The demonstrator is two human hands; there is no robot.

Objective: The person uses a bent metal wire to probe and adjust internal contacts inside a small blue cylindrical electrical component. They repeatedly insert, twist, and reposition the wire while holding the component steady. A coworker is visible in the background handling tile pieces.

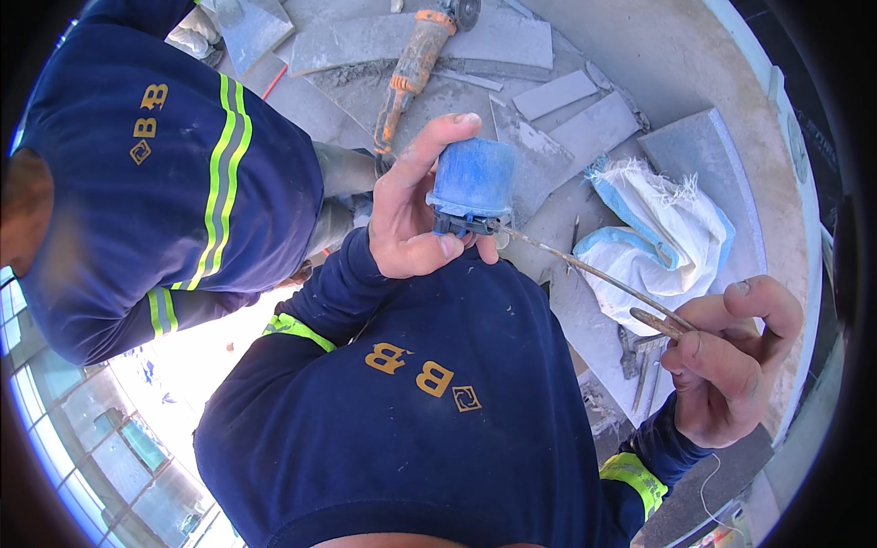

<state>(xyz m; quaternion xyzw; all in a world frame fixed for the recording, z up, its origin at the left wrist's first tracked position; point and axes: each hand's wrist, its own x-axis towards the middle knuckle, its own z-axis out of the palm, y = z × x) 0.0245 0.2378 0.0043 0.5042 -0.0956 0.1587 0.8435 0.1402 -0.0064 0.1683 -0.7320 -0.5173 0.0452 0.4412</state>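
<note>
My left hand (pixel 413 205) grips a blue cylindrical plastic piece (pixel 475 178), cup-shaped, with a black clamp-like part (pixel 461 224) at its lower end. The thumb presses on the black part. Between the fingers of my right hand (pixel 731 365) is a thin, dirty metal rod (pixel 603 274). Its far tip meets the edge of the black part; whether it is inserted there I cannot make out. A short thicker brown end (pixel 653 321) sticks out beside the rod at the right fingers.
A dusty orange angle grinder (pixel 413 78) lies ahead among grey slabs (pixel 502 41) and cut pieces. A white and blue woven sack (pixel 649 237) is crumpled to the right, near a curved wall (pixel 776 173). At left, a co-worker in a navy top (pixel 164 173) bends close by.
</note>
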